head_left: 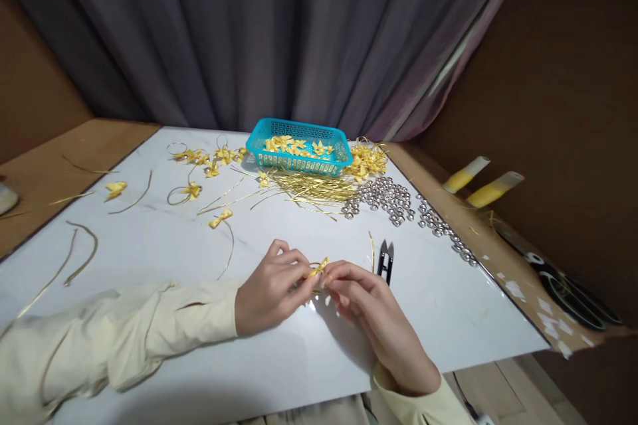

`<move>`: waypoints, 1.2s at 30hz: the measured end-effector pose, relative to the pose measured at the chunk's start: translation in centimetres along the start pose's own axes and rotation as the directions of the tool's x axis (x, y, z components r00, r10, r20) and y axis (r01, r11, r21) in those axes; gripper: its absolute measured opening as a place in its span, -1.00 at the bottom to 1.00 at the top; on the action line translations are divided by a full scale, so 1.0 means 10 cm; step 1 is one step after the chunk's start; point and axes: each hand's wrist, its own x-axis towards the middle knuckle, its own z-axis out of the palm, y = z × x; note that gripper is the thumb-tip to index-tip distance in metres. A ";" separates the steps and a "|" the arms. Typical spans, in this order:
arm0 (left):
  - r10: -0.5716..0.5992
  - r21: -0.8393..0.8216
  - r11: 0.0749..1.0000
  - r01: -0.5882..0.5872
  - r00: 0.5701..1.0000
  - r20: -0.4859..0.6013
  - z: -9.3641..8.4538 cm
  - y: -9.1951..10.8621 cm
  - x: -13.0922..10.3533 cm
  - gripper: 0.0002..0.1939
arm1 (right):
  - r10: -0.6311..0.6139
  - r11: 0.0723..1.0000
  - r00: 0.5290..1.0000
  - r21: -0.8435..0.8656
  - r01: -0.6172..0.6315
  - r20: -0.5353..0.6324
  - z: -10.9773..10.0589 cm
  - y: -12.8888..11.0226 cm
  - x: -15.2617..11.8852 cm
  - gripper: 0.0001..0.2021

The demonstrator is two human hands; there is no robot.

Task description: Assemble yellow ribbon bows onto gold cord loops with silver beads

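Note:
Between my two hands, just above the white board, is a small yellow ribbon bow (319, 268). My left hand (276, 287) pinches it from the left, fingers curled around its edge. From the other side, my right hand (366, 302) has thumb and forefinger closed at the bow's right end. A thin ring or wire shows under the bow, partly hidden by the fingers. Black thread snips (385, 262) lie just beyond my right hand, with a short gold wire (371, 252) beside them. Another yellow bow (220, 218) with a trailing wire rests beyond my left hand.
A blue basket (299, 163) holds yellow bows at the back. Before it lies a bundle of gold wires (314, 187); silver rings (386, 196) spread rightward. More bows (366, 163) are heaped beside the basket. Scissors (563, 285) and two yellow-filled tubes (496, 190) lie at the right edge.

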 end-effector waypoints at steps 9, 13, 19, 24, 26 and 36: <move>0.052 0.060 0.997 -0.051 0.998 -0.017 0.03 -0.02 -0.02 -0.76 | -0.054 0.983 0.998 -0.177 0.049 -0.021 0.01 -0.01 -0.02 -0.83; 0.040 0.056 0.998 -0.040 0.999 0.001 0.04 -0.04 -0.03 -0.76 | -0.133 0.947 0.990 -0.299 0.115 -0.041 0.03 0.02 -0.02 -0.82; 0.045 0.076 0.996 -0.044 0.999 -0.005 0.04 -0.04 -0.03 -0.75 | -0.157 0.953 0.987 -0.258 0.162 0.037 0.01 0.03 -0.04 -0.87; 0.057 0.085 0.995 -0.056 0.998 -0.004 0.06 -0.05 -0.04 -0.78 | -0.397 0.769 0.917 -0.561 0.308 -0.040 0.05 0.09 -0.06 -0.93; 0.062 0.084 0.995 -0.061 0.998 -0.004 0.06 -0.05 -0.05 -0.78 | -0.558 0.604 0.829 -0.703 0.375 -0.038 0.06 0.14 -0.06 -0.90; 0.057 0.021 0.998 -0.057 0.998 0.021 0.04 -0.03 -0.03 -0.75 | -0.805 0.074 0.546 -0.874 0.479 0.231 0.10 0.21 -0.05 -0.75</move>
